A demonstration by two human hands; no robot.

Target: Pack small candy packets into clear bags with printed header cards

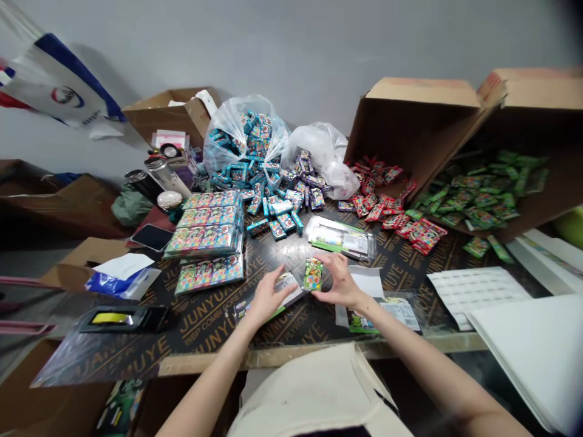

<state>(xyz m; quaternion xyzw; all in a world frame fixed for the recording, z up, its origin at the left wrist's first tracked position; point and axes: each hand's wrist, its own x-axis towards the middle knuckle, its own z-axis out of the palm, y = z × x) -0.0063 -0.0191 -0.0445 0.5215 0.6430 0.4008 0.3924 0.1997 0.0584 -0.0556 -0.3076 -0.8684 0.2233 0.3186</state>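
Before a grey wall (310, 48), the right hand (340, 282) pinches a small green printed box (313, 275) over a black, gold-lettered counter (314, 329); the left hand (267, 296) spreads, possibly touching a flat packet (295, 295).

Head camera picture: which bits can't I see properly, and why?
All in the head view:
Tiny print on the green packet in the right hand: too small.
Part of the flat pack under the left hand: that hand covers it.
Rest of the big white sheet: cut off by the right edge.
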